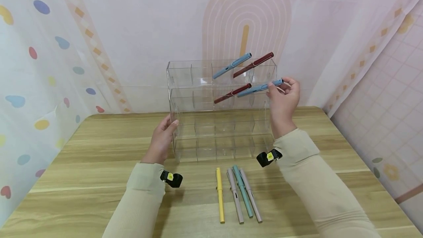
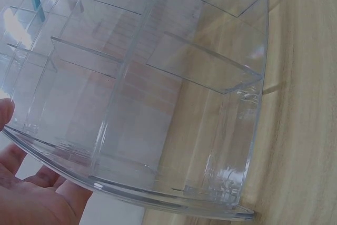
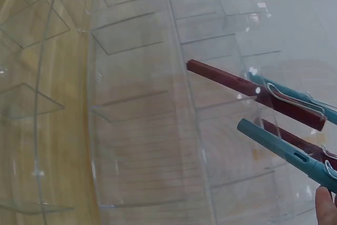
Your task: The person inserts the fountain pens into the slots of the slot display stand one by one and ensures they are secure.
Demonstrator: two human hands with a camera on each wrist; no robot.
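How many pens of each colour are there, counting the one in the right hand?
Light blue pens: 2
Dark red pens: 2
Pale purple-grey pens: 2
Yellow pen: 1
Teal-green pen: 1
Total: 8 pens

There are 8 pens (image 1: 220, 195) and 1 rack (image 1: 205, 111).

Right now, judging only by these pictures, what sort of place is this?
Probably an indoor tabletop workspace set up for handling tasks: a wood-grain table, patterned drapes behind and beside it, and a clear compartmented rack holding pens.
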